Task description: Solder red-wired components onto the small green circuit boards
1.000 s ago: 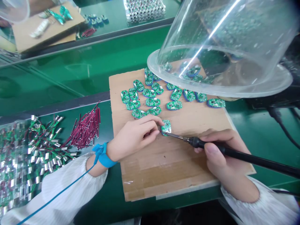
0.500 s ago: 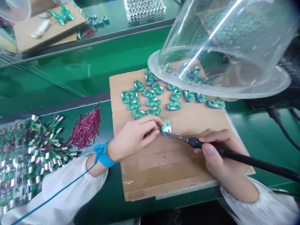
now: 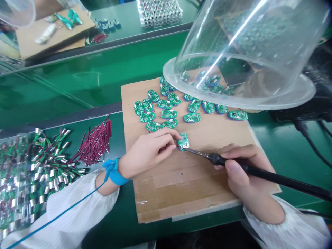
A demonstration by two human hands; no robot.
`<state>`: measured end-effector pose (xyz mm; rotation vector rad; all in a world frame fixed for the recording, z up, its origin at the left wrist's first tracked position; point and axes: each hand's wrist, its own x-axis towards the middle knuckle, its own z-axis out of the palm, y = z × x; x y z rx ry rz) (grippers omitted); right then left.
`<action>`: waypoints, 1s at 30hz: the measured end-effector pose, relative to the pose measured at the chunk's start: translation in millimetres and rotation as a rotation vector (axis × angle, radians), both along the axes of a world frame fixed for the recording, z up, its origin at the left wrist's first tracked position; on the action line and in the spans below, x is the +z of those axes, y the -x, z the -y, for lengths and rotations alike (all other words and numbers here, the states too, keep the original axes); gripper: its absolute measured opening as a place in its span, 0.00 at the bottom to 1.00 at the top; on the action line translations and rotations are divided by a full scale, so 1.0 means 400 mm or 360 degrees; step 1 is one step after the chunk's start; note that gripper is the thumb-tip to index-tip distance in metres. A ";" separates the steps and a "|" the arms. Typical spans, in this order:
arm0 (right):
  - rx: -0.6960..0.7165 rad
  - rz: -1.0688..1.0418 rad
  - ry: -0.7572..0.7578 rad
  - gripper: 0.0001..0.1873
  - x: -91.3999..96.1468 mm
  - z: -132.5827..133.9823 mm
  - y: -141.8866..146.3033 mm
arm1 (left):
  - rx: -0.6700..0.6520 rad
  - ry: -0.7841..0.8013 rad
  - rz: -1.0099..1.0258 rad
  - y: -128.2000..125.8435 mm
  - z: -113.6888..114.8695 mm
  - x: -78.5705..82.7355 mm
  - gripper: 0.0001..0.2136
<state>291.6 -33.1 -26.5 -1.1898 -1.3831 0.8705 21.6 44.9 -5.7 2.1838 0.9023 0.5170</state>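
An electronics assembly workshop: a green-matted workbench holds rows of green circuit boards laid out on a cardboard sheet, beside a soldering iron, an anti-static wrist strap and a bundle of red wire leads, with a second green bench beyond.

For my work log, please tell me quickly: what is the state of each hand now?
Left hand: closed, holding a circuit board.
Right hand: closed, holding a soldering iron.
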 end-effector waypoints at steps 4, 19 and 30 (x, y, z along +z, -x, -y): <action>0.0015 0.0023 -0.0007 0.05 0.004 0.000 -0.001 | -0.0009 -0.0014 -0.0007 0.002 0.000 -0.002 0.08; -0.0045 0.0060 0.0028 0.04 0.006 -0.002 0.006 | 0.0039 -0.0009 -0.0017 -0.003 0.004 0.001 0.07; -0.0054 0.0114 -0.0049 0.05 0.005 -0.004 0.010 | 0.0044 -0.0009 -0.0003 -0.005 0.005 0.001 0.07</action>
